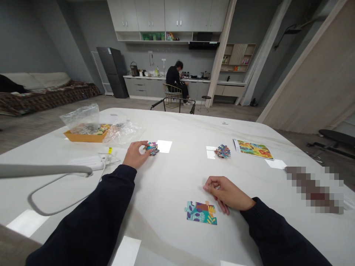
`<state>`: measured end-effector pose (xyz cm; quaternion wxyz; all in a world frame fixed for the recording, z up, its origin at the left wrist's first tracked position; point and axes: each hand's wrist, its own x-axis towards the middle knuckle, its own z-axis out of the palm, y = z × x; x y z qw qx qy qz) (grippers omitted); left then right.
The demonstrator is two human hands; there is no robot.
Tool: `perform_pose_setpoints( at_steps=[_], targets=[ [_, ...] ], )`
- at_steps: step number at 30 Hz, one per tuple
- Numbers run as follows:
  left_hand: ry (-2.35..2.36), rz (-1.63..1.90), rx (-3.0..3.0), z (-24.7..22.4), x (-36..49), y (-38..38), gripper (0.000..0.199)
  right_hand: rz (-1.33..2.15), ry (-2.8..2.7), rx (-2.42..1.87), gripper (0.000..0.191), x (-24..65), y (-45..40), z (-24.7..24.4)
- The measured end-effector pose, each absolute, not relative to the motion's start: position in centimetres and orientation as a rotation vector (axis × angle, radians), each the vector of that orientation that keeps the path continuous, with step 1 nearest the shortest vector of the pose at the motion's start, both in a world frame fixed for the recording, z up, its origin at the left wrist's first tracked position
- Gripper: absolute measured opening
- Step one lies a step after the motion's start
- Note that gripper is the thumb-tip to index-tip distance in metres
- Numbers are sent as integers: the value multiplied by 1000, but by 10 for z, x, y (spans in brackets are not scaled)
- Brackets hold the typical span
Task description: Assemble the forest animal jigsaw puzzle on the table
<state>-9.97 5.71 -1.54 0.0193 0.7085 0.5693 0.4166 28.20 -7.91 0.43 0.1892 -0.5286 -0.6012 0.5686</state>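
My left hand (138, 154) reaches to a small pile of puzzle pieces (152, 148) left of the middle of the white table (177, 170), with thumb and forefinger closed on a piece at its edge. My right hand (223, 193) rests on the tabletop with loosely curled fingers, and nothing shows in it. Just left of and below it lie joined puzzle pieces (201, 213) in teal, purple and yellow. A second pile of pieces (222, 151) sits farther back on the right.
An orange box (84, 137) with pieces and clear plastic bags stands back left. Nearer are a power strip (90, 162), its cable and a grey bar. A colourful picture sheet (255, 149) lies back right. A person (176, 79) sits far behind the table.
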Motion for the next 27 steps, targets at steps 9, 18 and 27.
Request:
perform_pose_setpoints(
  at_steps=[9, 18, 27],
  targets=[
    [1812, 1307, 2223, -9, -103, 57, 24, 1596, -1695, -1494, 51, 282, -79, 4],
    [874, 1268, 2433, 23, 20, -38, 23, 1437, -1485, -1338, 53, 274, -75, 24],
    [502, 714, 2344, 4, 63, -90, 33, 1788, -1674, -1385, 47, 303, -74, 27]
  ],
)
